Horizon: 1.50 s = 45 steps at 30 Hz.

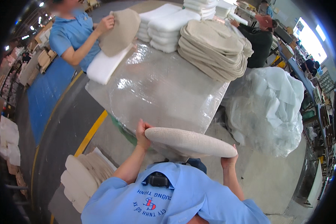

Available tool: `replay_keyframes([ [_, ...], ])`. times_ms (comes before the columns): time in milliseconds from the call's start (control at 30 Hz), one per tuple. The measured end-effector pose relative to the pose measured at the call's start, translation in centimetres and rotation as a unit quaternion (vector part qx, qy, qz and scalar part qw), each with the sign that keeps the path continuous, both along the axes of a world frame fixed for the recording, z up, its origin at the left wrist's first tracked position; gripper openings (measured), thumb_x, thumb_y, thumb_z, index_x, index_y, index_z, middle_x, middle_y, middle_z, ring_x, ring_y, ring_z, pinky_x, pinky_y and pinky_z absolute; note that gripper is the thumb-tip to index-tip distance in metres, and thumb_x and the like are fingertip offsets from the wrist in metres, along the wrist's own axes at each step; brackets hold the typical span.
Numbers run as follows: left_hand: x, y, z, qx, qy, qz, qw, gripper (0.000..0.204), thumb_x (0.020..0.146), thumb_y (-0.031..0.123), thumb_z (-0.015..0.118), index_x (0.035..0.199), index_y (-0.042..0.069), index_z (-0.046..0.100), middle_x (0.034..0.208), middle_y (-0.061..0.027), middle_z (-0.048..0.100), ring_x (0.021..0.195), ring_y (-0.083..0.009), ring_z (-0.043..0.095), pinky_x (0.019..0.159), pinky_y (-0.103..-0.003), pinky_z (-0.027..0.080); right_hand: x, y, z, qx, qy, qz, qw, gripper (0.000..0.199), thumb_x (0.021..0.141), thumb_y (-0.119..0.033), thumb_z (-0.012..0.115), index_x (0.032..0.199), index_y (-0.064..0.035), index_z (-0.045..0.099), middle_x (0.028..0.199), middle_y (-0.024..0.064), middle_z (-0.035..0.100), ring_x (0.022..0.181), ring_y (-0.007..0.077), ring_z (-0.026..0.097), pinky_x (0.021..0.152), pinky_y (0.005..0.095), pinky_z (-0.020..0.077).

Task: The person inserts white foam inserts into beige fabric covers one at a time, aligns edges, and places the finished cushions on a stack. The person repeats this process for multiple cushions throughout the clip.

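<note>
A padded beige fabric seat cushion (190,142) is held up in front of my body, seen nearly edge-on. My left hand (143,135) grips its left end, and my right hand (229,160) grips its right end from beneath. Parts of the fingers on both hands are hidden behind the cushion. Just beyond it lies the table (164,97), covered in clear plastic film. A tall stack of beige fabric covers (212,48) sits at the table's far right, beside stacked white padding sheets (168,28).
Across the table at far left, a co-worker (72,37) holds a beige fabric piece (119,31) over a white pad (108,63). Bagged white padding (268,108) stands right of the table. More cushions (86,175) are piled low at left. Another person (261,41) works at far right.
</note>
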<state>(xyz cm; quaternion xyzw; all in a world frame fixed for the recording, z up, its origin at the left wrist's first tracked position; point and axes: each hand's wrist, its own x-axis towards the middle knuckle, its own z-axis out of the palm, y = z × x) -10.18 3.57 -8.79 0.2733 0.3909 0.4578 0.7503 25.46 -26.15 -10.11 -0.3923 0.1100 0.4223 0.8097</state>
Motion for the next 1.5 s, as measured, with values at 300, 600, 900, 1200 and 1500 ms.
replay_keyframes([
  [300, 7.3, 7.8, 26.9, 0.602, -0.117, -0.053, 0.788, 0.064, 0.111, 0.053, 0.033, 0.091, 0.003, 0.066, 0.089, -0.0167, 0.071, 0.097, -0.031, 0.067, 0.112, -0.045, 0.041, -6.4, 10.5, 5.1, 0.041, -0.107, 0.343, 0.932, 0.067, 0.112, -0.045, 0.05, 0.167, -0.0095, 0.034, 0.163, 0.0111, 0.048, 0.145, 0.0253, 0.051, 0.123, 0.0429, 0.0388],
  [600, 10.7, -5.1, 22.1, 0.32, -0.124, -0.214, 0.915, 0.093, 0.103, 0.037, 0.06, 0.172, 0.009, 0.004, 0.169, -0.0142, 0.028, 0.154, -0.0275, 0.033, 0.127, -0.043, 0.026, -7.8, 19.1, 3.1, 0.061, -0.176, 0.185, 0.965, 0.062, 0.113, -0.041, 0.053, 0.165, -0.0106, 0.037, 0.156, 0.0097, 0.054, 0.138, 0.0219, 0.055, 0.115, 0.0379, 0.0455],
  [900, 10.3, -6.4, 22.1, 0.379, -0.115, -0.3, 0.868, 0.105, 0.102, 0.055, 0.061, 0.173, 0.012, -0.004, 0.175, -0.0156, 0.014, 0.159, -0.03, 0.024, 0.129, -0.045, 0.019, -10.5, 16.5, 13.7, 0.047, -0.448, -0.067, 0.89, 0.044, 0.11, -0.017, 0.054, 0.149, 0.0017, 0.051, 0.137, 0.0092, 0.059, 0.128, 0.0174, 0.054, 0.112, 0.0313, 0.0402],
  [1200, 15.6, -6.1, 19.8, 0.274, -0.175, -0.4, 0.857, 0.083, 0.113, 0.05, 0.046, 0.173, 0.014, 0.001, 0.176, -0.0135, 0.017, 0.158, -0.0252, 0.026, 0.127, -0.039, 0.023, -9.1, 12.6, 23.2, 0.113, -0.554, -0.038, 0.824, 0.029, 0.113, -0.024, 0.055, 0.122, 0.0015, 0.064, 0.112, 0.0033, 0.061, 0.1, 0.01, 0.053, 0.091, 0.0256, 0.0427],
  [1500, 17.5, 1.5, 18.2, 0.28, -0.124, -0.544, 0.781, 0.031, 0.107, 0.028, 0.065, 0.131, 0.008, 0.064, 0.112, 0.0019, 0.067, 0.1, -0.0078, 0.061, 0.085, -0.025, 0.048, -4.6, 11.7, 29.1, -0.001, -0.46, 0.313, 0.831, 0.029, 0.103, -0.028, 0.074, 0.093, -0.001, 0.071, 0.085, -0.0034, 0.063, 0.077, 0.005, 0.055, 0.067, 0.0241, 0.0426],
])
